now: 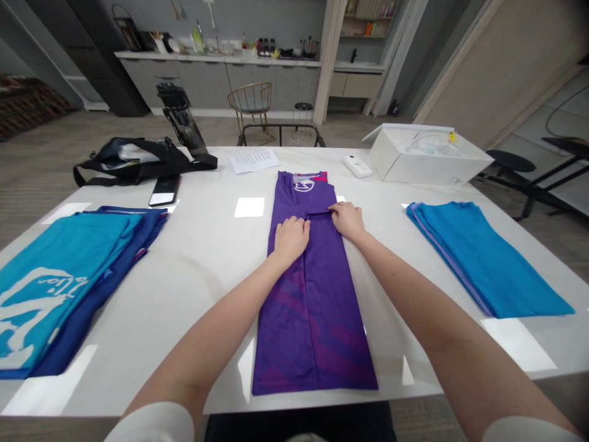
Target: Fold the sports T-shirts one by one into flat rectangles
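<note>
A purple shirt [331, 307] lies lengthwise in front of me, folded into a long narrow strip. Its collar end, with a white round logo, points away from me. My left hand [292, 237] rests on the cloth near the middle, fingers curled down against it; whether they grip any fabric is hard to see. At the strip's right edge, my right hand [346, 219] pinches a bit of the shirt between thumb and fingers. A crease runs across the fabric between the two hands.
Folded blue clothes [488, 258] lie to the right, and teal and navy shirts [92, 270] to the left. Behind are a black bag [138, 161], a bottle [181, 116], a phone [164, 190], a paper sheet [254, 161], a white device [357, 166] and an open white box [418, 161].
</note>
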Tool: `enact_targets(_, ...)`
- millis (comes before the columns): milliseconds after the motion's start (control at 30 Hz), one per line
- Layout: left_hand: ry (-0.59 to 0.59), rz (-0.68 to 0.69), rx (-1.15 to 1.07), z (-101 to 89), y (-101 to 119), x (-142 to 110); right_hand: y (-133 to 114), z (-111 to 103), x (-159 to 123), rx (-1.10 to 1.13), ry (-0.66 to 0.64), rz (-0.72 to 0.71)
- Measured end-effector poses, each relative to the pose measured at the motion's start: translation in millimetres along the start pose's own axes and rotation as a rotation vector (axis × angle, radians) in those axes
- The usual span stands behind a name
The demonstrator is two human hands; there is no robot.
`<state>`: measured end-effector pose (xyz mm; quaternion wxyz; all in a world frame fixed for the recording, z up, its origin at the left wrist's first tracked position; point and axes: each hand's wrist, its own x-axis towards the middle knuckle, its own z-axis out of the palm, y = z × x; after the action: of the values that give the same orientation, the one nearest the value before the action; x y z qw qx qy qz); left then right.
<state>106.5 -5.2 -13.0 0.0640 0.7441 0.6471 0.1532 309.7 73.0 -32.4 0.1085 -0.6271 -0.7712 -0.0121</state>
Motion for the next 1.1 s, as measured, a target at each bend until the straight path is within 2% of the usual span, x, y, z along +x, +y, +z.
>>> enact_targets(167,-0.027,0.246,-0.066,13.4,-16,-33,-16,2,-12,0.040,-0.046,-0.007)
enact_targets(300,-0.099,0.321,-0.018,16.9,-22,-54,-31,4,-21,0.025,-0.087,-0.029)
enact_targets(433,-0.126,0.292,-0.004,14.8,-19,-67,-39,5,-27,0.032,-0.137,-0.026)
enact_targets(633,-0.051,0.167,0.003,16.8,-14,-82,-42,8,-31,0.034,-0.187,-0.028)
enact_targets(767,-0.035,0.077,-0.003,18.2,-11,-87,-41,12,-32,0.031,-0.163,-0.042)
enact_targets(933,-0.006,0.060,-0.011,9.3,-12,-73,-43,12,-36,0.027,-0.079,-0.044)
enact_targets(1000,0.044,0.092,0.001,1.9,-18,-53,-44,9,-35,0.034,-0.054,-0.058)
enact_targets(1100,0.110,0.102,0.023,-9.9,-31,-7,-42,3,-22,0.077,-0.019,-0.027)
